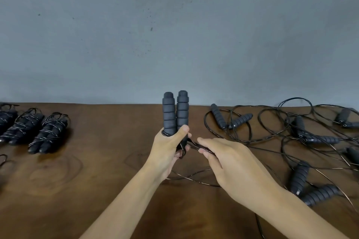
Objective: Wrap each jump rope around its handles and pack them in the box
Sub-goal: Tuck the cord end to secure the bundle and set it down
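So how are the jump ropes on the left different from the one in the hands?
The wrapped ropes lie on the table, cord wound round their handles. The held handles stand upright in the left hand, bare; the right hand pinches the loose cord. Both have dark ridged grips.

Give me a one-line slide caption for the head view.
Left hand holds two handles upright while right hand pinches the rope; wrapped bundles lie left, loose ropes right.

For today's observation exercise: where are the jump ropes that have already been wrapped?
In the head view, the wrapped jump ropes lie in a row at the table's far left, well left of the left hand and its upright handles.
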Demonstrator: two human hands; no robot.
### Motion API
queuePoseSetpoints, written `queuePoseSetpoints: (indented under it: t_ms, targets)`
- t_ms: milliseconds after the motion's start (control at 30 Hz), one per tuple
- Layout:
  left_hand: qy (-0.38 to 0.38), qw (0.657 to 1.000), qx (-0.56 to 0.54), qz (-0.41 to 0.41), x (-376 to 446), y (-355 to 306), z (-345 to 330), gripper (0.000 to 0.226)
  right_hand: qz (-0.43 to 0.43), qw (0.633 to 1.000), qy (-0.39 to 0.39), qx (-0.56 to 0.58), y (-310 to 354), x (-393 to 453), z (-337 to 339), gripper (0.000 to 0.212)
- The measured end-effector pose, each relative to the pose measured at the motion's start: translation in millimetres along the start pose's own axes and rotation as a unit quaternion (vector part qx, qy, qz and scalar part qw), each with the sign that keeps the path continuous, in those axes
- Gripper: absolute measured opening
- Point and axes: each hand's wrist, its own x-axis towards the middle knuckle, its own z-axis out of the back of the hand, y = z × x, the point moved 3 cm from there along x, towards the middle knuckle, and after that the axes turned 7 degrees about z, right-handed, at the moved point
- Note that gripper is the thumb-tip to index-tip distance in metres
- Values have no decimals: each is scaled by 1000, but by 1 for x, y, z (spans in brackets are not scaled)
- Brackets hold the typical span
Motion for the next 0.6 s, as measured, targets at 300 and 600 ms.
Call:
queuePoseSetpoints:
  t_ms: [300, 600]
  targets:
    - [112, 987, 90, 65, -1, -15, 22, 78, 19, 993, 98, -67, 27, 42, 14, 46]
    - [199, 958, 160, 133, -12, -23, 67, 96, 22, 989, 113, -90, 50, 109, 8, 13]
